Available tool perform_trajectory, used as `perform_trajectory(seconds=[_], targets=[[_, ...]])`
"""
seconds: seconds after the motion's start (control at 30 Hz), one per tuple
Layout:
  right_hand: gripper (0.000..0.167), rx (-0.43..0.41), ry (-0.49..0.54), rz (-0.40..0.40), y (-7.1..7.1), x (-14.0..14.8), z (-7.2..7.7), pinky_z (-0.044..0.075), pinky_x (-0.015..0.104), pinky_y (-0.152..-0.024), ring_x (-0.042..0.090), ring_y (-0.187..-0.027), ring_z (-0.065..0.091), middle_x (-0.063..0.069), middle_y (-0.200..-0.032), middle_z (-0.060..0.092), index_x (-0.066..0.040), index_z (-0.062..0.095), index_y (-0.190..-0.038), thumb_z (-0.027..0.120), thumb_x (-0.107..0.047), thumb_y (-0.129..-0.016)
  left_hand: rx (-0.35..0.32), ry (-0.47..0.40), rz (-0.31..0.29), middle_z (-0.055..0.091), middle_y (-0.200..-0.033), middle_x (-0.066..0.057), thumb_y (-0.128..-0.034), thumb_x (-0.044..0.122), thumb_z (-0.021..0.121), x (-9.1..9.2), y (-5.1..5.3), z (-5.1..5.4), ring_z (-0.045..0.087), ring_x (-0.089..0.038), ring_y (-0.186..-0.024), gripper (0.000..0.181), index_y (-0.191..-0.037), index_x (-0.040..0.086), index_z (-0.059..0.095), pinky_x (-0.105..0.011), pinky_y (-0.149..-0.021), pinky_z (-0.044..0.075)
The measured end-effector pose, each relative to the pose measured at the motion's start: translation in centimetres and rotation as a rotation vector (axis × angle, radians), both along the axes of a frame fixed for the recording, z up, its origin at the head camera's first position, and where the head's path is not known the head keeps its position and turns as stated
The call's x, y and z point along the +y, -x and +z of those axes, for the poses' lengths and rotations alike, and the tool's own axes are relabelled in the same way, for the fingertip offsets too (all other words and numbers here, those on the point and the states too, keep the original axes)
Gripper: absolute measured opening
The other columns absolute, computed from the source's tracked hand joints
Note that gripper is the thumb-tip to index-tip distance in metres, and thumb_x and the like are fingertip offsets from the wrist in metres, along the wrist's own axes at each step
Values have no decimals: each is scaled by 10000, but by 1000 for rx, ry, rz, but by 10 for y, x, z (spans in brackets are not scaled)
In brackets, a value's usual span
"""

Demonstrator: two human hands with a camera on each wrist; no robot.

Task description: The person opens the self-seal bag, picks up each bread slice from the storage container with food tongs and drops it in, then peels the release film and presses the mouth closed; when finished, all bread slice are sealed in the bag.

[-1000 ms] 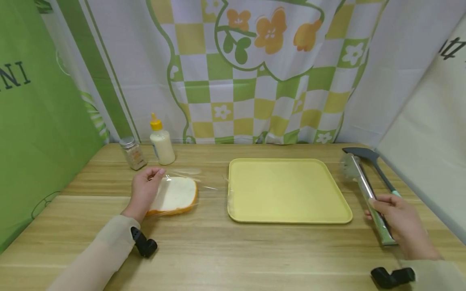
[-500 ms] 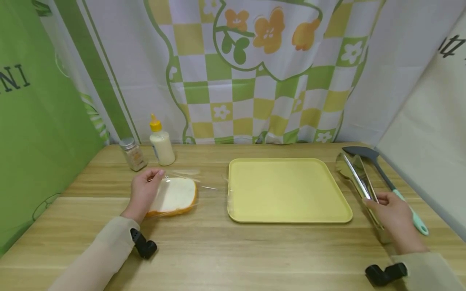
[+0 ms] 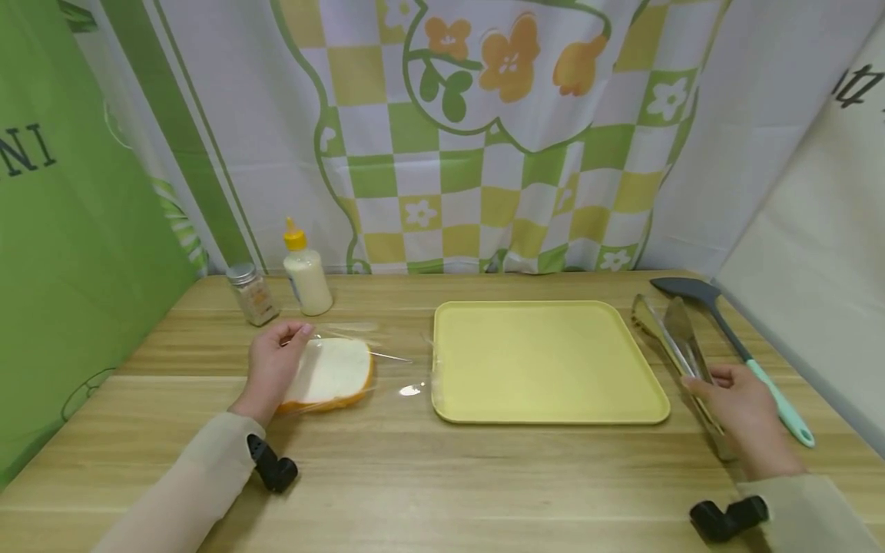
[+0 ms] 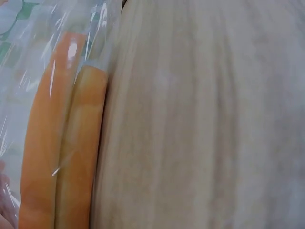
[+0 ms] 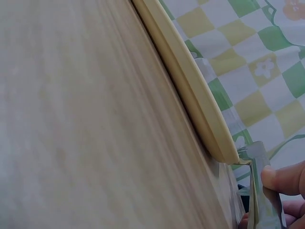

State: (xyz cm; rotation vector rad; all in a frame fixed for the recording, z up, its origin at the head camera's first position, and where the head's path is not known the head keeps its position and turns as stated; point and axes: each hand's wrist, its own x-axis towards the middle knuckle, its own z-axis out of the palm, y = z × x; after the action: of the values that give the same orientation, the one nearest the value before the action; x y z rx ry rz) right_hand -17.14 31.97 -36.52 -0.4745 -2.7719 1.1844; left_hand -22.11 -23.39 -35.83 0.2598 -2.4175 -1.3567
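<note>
At the left of the head view, my left hand [image 3: 275, 365] pinches the clear plastic bag [image 3: 408, 359] around white bread slices [image 3: 336, 371] with orange-brown crusts. Two crust edges [image 4: 61, 138] lie side by side inside the plastic in the left wrist view. My right hand [image 3: 750, 415] holds metal tongs [image 3: 674, 338] by their arms near the table's right side; the two tips are spread apart and point toward the back. Part of the tongs is hidden behind my fingers. In the right wrist view, my thumb [image 5: 281, 179] lies against a metal arm of the tongs.
A yellow tray [image 3: 549, 415] lies mid-table, the bag's loose end overlapping its left edge. Behind the bread stand a squeeze bottle [image 3: 308, 280] and a spice jar [image 3: 253, 296]. Right of the tongs lies a spatula [image 3: 729, 338] with a mint handle. A patterned curtain [image 3: 512, 192] hangs behind.
The tongs have turned in my right hand and their tips have shifted left and spread apart. That hand moved slightly left. My left hand has stayed at the bread bag.
</note>
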Motion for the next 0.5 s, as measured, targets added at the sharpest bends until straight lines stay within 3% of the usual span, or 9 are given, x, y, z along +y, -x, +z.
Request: perform_trajectory(seconds=[0.2, 0.3, 0.4, 0.5], targets=[[698, -14, -10, 16, 2, -1, 1, 434, 307, -635, 380, -917, 528, 361, -1127, 475, 207, 329, -1275, 570, -331, -902, 11, 14, -47, 644, -1075, -146, -927, 264, 569, -3, 0, 1, 525, -101, -919, 306, -1014, -12, 669, -129, -722, 415], [753, -46, -2, 27, 4, -1, 1, 460, 410, -704, 447, -977, 504, 387, -1182, 434, 209, 286, -1301, 560, -369, -903, 1, 25, -83, 635, -1089, -150, -929, 265, 566, -4, -1, 3, 511, -132, -932, 317, -1009, -26, 664, -171, -738, 412], [809, -77, -6, 31, 4, -1, 2, 415, 533, -816, 517, -1087, 411, 409, -1254, 351, 207, 235, -1330, 540, -411, -905, -12, 55, -126, 622, -1108, -168, -934, 255, 559, -7, -1, 4, 503, -177, -955, 320, -1021, -36, 656, -227, -772, 408], [844, -93, -13, 38, 4, -2, 4, 369, 580, -873, 543, -1134, 350, 422, -1287, 297, 209, 200, -1342, 524, -437, -908, -26, 81, -168, 611, -1117, -196, -935, 233, 558, -9, -1, 7, 511, -233, -984, 309, -1048, -40, 647, -299, -808, 409]])
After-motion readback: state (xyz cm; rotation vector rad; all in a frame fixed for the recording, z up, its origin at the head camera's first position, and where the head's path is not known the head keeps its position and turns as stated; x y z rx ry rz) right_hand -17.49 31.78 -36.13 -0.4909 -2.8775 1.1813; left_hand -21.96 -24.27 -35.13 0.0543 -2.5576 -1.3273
